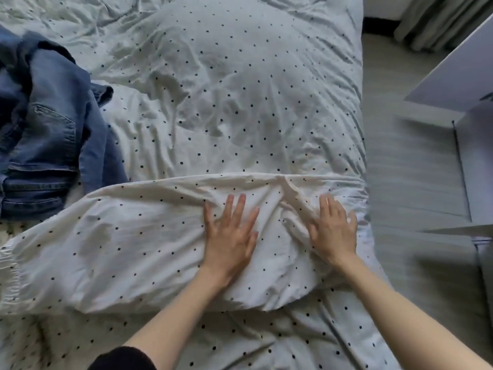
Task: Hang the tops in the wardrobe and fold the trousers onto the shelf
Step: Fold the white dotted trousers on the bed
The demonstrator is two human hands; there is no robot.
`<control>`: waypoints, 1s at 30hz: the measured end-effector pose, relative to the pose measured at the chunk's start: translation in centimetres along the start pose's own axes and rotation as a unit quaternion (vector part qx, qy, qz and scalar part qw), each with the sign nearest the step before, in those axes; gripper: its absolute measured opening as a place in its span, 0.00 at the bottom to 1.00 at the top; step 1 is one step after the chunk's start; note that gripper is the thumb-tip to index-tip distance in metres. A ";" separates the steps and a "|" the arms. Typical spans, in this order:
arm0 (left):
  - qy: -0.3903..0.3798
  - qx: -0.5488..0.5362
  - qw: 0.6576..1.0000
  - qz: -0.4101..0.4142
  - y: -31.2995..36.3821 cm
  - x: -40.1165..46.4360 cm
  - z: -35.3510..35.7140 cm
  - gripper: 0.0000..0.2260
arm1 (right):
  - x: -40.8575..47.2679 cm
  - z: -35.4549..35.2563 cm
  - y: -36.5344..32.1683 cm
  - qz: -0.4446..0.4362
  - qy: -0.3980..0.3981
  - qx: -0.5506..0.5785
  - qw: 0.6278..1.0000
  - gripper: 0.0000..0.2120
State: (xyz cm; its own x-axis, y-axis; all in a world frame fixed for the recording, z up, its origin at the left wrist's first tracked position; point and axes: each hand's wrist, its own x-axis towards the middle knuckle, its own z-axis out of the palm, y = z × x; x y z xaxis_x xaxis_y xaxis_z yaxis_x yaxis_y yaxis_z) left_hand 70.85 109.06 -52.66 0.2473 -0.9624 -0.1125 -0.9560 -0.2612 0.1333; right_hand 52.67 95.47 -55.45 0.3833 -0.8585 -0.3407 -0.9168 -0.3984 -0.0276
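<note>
Both hands flat, palms down, on a folded white cloth with small dark dots lying across the near part of the bed. Left hand: fingers straight and spread, pressing the cloth near its middle, holding nothing. Right hand: fingers straight, slightly fanned, pressing the cloth close to its right end, just beside the bed's right edge. The hands are apart, with a ridge of bunched creases in the cloth between them.

The dotted cloth runs left to right as a broad band; its far edge is a rolled fold, its near edge a loose curve. It has the same print as the bedding under it, so whether it is a garment or bed linen cannot be told. The left end looks shiny and crinkled, blurred at the frame edge.

Jeans: blue denim, crumpled in a heap at the far left of the bed, waistband and seams showing, a darker denim piece under and behind them. They touch the left far corner of the dotted cloth and lie well apart from both hands.

A dark sleeve shows on the left arm at the near edge. Right of the bed: grey floor and white furniture panels.
</note>
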 end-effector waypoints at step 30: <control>-0.069 0.082 0.990 -0.086 2.6 6.5 1.7 0.27 | 5.4 1.1 11.1 0.036 0.038 0.336 0.940 0.31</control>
State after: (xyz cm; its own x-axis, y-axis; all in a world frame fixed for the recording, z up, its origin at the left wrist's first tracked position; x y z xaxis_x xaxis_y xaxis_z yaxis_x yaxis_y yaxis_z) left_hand 69.68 102.24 -54.70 0.3957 -0.8822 -0.2551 -0.9172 -0.3939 -0.0605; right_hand 44.44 86.79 -58.60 0.3020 -0.9059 -0.2969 -0.7939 -0.0665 -0.6044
